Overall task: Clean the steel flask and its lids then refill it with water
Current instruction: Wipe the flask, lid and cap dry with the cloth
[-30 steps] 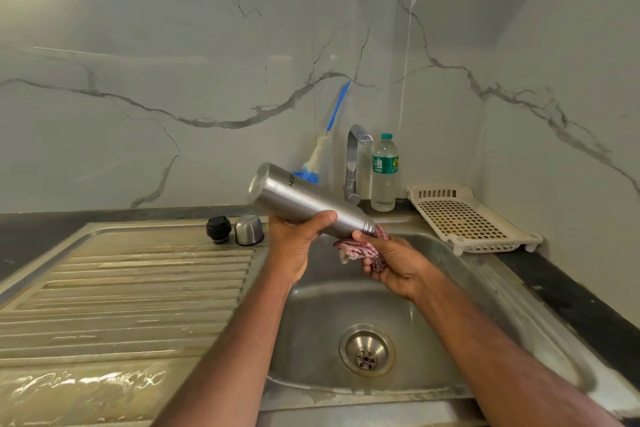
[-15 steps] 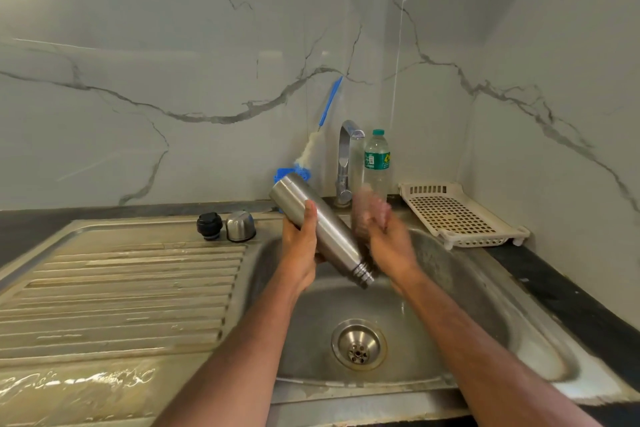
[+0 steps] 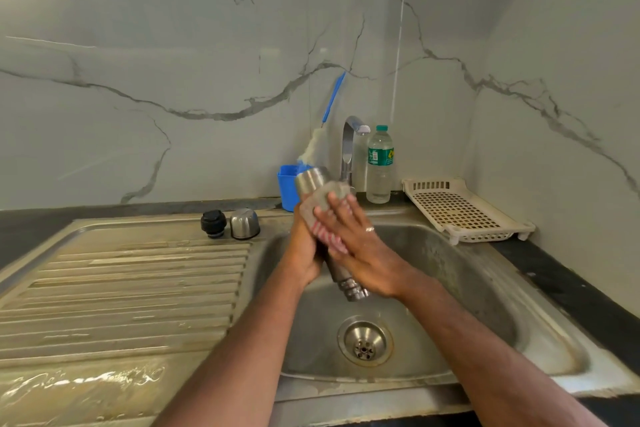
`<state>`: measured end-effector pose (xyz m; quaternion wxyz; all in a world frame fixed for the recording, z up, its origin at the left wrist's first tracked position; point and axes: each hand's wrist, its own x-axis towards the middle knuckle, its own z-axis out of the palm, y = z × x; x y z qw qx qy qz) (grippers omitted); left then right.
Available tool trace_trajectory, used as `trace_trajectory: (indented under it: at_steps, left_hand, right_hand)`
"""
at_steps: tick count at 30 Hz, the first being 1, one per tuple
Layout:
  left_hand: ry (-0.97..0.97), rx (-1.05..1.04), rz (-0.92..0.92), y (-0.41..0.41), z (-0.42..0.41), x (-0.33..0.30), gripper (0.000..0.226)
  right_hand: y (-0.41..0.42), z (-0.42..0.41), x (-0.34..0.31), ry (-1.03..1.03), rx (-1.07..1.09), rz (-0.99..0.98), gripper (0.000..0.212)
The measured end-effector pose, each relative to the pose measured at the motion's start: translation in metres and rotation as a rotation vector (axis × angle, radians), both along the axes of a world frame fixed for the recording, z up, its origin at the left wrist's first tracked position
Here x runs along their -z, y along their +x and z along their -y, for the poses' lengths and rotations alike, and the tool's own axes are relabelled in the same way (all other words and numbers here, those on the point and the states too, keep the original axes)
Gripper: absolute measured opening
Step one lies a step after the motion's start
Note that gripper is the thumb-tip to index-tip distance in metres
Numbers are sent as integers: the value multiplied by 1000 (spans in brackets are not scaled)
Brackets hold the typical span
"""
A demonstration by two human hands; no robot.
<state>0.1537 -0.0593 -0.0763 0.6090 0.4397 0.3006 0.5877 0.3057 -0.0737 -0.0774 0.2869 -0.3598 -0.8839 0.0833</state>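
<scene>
- We hold the steel flask (image 3: 341,274) over the sink (image 3: 485,288), tilted, with its open mouth pointing down and its base up by the tap (image 3: 349,146).
- Our left hand (image 3: 304,253) grips the flask from the left, fingers curled round its body.
- Our right hand (image 3: 360,246) presses a cloth (image 3: 323,229) on the flask, fingers straight along its upper part.
- The black lid (image 3: 213,224) and the steel lid (image 3: 244,222) stand side by side on the drainboard (image 3: 121,288).
</scene>
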Motion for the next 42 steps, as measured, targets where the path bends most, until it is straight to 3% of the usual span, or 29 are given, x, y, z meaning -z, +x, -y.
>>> trace_trajectory:
  at_steps: [2, 4, 11, 13, 15, 16, 18, 21, 23, 26, 30, 33, 36, 38, 40, 42]
  left_hand:
    - [-72, -29, 171, -16, -2, -2, 72]
    - [-79, -50, 184, -22, -3, -2, 77]
    - [96, 4, -208, 16, 15, -2, 67]
    - [109, -46, -247, 20, 13, 1, 68]
    - [109, -67, -271, 18, 9, 4, 70]
    - [101, -70, -254, 16, 7, 6, 69]
    - [37, -97, -151, 15, 4, 6, 63]
    - [42, -139, -67, 9, -2, 4, 58]
    - [143, -163, -219, 2, -5, 5, 67]
    - [267, -144, -491, 2, -4, 8, 80]
    - [420, -123, -717, 13, -5, 11, 96]
    - [460, -118, -803, 15, -6, 17, 96]
    - [387, -149, -746, 13, -7, 18, 88]
    - [380, -165, -720, 11, -7, 17, 84]
    - [415, -167, -761, 10, -7, 16, 88]
    - [423, -152, -771, 9, -7, 17, 93]
  right_hand:
    - [8, 5, 2, -52, -69, 118, 64]
    - [10, 8, 0, -89, -99, 82, 62]
    - [-7, -5, -16, -40, 17, -433, 59]
    - [-5, -7, -16, -207, -44, -660, 56]
    - [1, -3, -16, -520, -91, -900, 54]
    - [3, 0, -16, -661, -85, -956, 55]
    - [5, 3, -14, -760, -62, -849, 53]
    - [-3, 4, -12, -519, -164, -643, 47]
    - [-8, 3, -12, -304, -195, -637, 53]
    - [-6, -4, -14, -25, -75, -672, 52]
    - [11, -7, -31, -179, 161, -982, 40]
    - [31, -5, -30, 27, 256, -636, 39]
    - [36, -5, -25, 181, 50, -394, 40]
    - [29, -12, -22, 190, -10, -366, 39]
    - [23, -12, -23, 36, 3, -582, 34]
    - [22, -10, -25, -246, -9, -887, 31]
